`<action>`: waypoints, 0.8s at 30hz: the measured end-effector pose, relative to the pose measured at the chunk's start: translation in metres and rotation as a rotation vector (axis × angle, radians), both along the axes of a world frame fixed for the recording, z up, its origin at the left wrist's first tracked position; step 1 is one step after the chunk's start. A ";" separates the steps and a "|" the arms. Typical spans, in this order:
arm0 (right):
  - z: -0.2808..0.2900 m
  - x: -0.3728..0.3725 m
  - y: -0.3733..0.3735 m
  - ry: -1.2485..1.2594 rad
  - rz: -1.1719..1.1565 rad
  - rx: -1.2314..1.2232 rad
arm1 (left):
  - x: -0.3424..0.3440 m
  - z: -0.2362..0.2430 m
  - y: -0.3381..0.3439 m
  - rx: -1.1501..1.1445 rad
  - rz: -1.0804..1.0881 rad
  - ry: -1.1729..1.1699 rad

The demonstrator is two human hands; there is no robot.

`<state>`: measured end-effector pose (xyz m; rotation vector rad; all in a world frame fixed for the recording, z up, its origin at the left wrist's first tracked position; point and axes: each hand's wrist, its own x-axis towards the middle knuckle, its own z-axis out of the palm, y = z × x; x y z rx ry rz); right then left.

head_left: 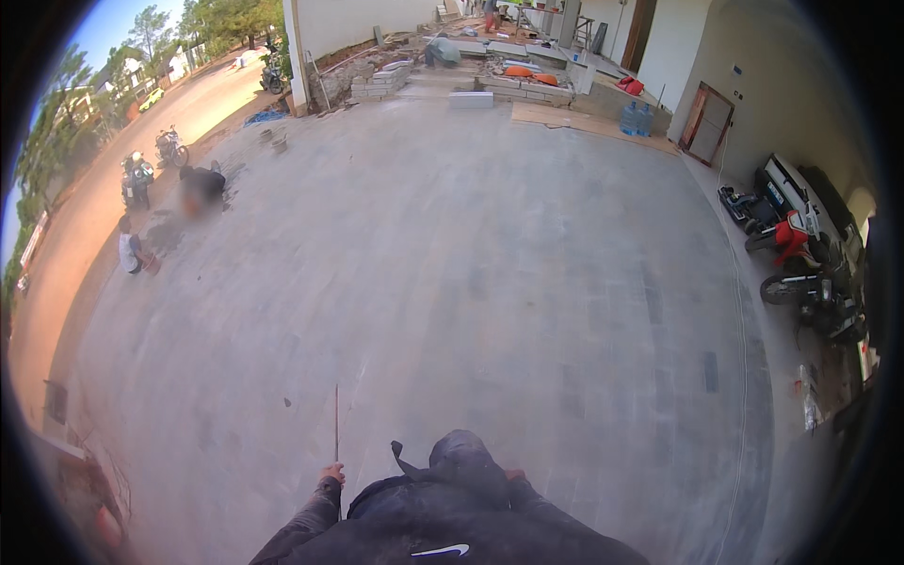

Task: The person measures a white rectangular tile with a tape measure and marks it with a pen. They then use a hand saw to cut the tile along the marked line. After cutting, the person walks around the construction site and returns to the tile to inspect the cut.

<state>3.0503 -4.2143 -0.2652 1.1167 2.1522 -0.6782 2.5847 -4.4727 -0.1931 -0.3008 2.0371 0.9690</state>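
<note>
My left hand [330, 474] is closed round a thin reddish-brown rod [336, 419], which stands up from the fist and points away from me. A length of it also runs down below the hand. My right hand [513, 474] shows only as a small patch at the end of its dark sleeve, and its fingers are hidden. Between both hands bulges a dark rounded thing [463, 454], with a strap-like end sticking out at its left; I cannot make out what it is. Grey paving [424, 282], dusty and laid in blocks, spreads out before me.
Motorbikes [815, 287] stand along the right wall, and a pale cable [739, 377] runs over the paving there. Two people crouch at the left edge near parked motorbikes [137, 179]. Far ahead are rubble, steps, a white block [471, 100] and blue water jugs [637, 120].
</note>
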 end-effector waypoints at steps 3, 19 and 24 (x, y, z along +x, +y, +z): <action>-0.001 0.001 0.026 -0.115 -0.446 -0.271 | -0.074 0.005 0.108 0.027 -0.056 0.089; 0.060 -0.430 0.803 0.744 -0.919 0.118 | -0.236 -0.028 0.549 -0.153 -0.398 0.289; 0.149 -0.552 0.958 0.965 -0.917 0.113 | -0.336 -0.060 0.675 -0.250 -0.499 0.251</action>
